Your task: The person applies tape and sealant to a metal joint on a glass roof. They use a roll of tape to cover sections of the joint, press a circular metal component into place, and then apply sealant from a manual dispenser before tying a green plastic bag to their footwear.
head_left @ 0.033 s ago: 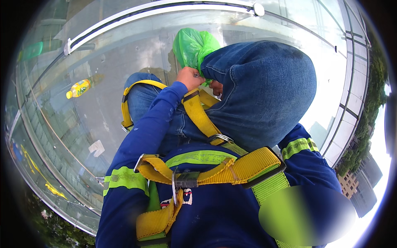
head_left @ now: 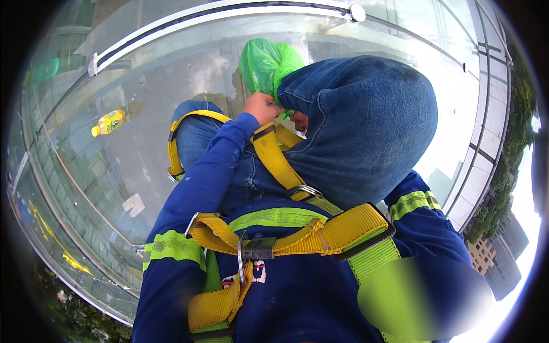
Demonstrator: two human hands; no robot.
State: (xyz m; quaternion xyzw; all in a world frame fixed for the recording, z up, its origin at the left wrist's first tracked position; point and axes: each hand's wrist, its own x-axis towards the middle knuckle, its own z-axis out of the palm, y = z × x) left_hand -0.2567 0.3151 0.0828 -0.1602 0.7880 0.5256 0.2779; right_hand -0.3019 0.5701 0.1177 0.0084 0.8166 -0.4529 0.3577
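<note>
A green plastic bag [head_left: 263, 63] is pulled over my foot and bunched around the ankle below the jeans cuff. My left hand [head_left: 262, 108] is closed at the bag's gathered edge, its fingers pinching the plastic. Just right of it, partly hidden by my bent leg, my right hand [head_left: 298, 120] has curled fingers against the lower end of the same bag. Most of that hand and its forearm are out of sight. Yellow harness straps [head_left: 270, 151] run over my thighs, close below both hands.
Under me lies a grey, see-through glass surface [head_left: 137, 177]. A yellow bottle [head_left: 108, 123] lies on its side at the left, with a pale scrap [head_left: 134, 204] nearer me. A white rail [head_left: 217, 20] crosses the far side. Trees and buildings show beyond the right edge.
</note>
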